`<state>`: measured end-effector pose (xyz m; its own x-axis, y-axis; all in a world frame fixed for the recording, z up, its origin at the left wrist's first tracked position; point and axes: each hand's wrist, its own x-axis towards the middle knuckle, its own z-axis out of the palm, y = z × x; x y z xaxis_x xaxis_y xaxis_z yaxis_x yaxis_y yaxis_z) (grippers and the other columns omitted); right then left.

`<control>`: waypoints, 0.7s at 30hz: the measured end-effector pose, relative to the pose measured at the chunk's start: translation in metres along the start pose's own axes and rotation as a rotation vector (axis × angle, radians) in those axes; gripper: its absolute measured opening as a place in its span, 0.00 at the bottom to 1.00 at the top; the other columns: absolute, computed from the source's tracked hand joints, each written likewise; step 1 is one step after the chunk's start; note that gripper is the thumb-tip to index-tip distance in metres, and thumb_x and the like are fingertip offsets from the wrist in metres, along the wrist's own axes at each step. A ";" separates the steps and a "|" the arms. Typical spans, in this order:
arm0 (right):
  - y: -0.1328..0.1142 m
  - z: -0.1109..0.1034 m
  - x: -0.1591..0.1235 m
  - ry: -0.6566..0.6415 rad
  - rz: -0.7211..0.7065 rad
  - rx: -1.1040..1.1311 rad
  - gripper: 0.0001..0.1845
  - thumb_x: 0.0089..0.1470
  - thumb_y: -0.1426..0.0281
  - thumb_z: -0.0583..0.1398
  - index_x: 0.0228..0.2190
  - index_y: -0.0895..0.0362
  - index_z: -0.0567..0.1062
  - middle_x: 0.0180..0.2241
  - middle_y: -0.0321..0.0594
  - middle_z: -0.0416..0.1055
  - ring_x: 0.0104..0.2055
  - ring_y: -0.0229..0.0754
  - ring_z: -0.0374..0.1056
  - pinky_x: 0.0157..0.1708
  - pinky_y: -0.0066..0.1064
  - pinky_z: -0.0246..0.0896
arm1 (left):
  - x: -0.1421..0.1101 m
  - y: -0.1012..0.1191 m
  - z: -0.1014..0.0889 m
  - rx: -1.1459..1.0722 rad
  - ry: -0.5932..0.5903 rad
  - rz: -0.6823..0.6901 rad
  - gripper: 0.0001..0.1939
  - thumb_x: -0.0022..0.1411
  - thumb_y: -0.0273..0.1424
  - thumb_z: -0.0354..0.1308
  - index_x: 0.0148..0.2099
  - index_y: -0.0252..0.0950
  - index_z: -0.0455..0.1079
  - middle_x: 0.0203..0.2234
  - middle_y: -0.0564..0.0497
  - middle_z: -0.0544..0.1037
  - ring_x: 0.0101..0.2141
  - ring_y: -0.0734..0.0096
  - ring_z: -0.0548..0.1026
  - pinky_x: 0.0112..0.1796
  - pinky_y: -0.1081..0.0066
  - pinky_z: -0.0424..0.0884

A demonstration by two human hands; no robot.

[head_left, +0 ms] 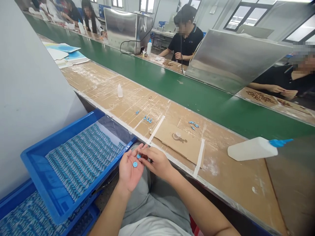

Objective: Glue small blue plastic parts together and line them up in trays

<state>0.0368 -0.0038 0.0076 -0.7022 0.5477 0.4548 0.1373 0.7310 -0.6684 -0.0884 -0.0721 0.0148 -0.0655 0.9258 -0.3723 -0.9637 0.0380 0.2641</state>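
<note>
My left hand [131, 168] is palm up above my lap, near the table edge, with a small round blue disc [135, 164] lying on the palm. The disc resembles a button, with tiny marks on its face. Over the fingers of that hand, my right hand [156, 161] is closed in a pinch on a second small blue piece [139, 156], partly covered by the fingertips. On the table ahead lie several small blue pieces [148, 119] in a short row, and more blue pieces [194, 124] farther right.
At left, a blue tray [41, 183] holds rows of small blue pieces, above another filled tray [14, 216]. A cardboard sheet [182, 147] carries a small clear cup [176, 135]. Two glue bottles, small [120, 91] and large [253, 149], are on the table. Beyond the green belt [157, 83], people work.
</note>
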 end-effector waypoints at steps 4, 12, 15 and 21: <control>-0.004 -0.004 -0.007 0.059 0.233 0.234 0.11 0.53 0.68 0.62 0.40 0.52 0.76 0.35 0.41 0.75 0.35 0.42 0.70 0.36 0.35 0.68 | 0.001 -0.006 0.003 0.050 0.018 -0.012 0.21 0.60 0.33 0.50 0.52 0.26 0.69 0.51 0.35 0.72 0.49 0.62 0.72 0.44 0.71 0.71; -0.021 -0.013 -0.027 0.493 1.008 1.246 0.19 0.36 0.67 0.73 0.31 0.56 0.74 0.23 0.32 0.71 0.21 0.30 0.65 0.18 0.19 0.58 | -0.001 -0.032 0.003 0.337 -0.033 0.077 0.16 0.53 0.27 0.63 0.47 0.32 0.74 0.36 0.47 0.78 0.25 0.82 0.69 0.25 0.80 0.66; -0.023 -0.010 -0.034 0.481 1.043 1.322 0.19 0.37 0.67 0.72 0.33 0.57 0.74 0.21 0.30 0.69 0.17 0.25 0.58 0.14 0.16 0.49 | 0.002 -0.047 0.002 0.383 -0.027 0.058 0.17 0.50 0.25 0.65 0.45 0.33 0.75 0.29 0.50 0.78 0.23 0.84 0.68 0.27 0.81 0.68; -0.006 -0.043 -0.044 0.427 0.880 0.649 0.19 0.39 0.60 0.70 0.33 0.55 0.75 0.25 0.38 0.74 0.21 0.36 0.66 0.18 0.26 0.56 | 0.013 -0.058 -0.003 0.283 0.038 0.048 0.14 0.48 0.26 0.67 0.41 0.34 0.76 0.32 0.49 0.79 0.24 0.83 0.71 0.26 0.82 0.70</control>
<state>0.0971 -0.0151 0.0171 -0.2345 0.9432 -0.2353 -0.0106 -0.2445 -0.9696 -0.0342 -0.0636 -0.0077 -0.1237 0.9145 -0.3851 -0.8491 0.1033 0.5181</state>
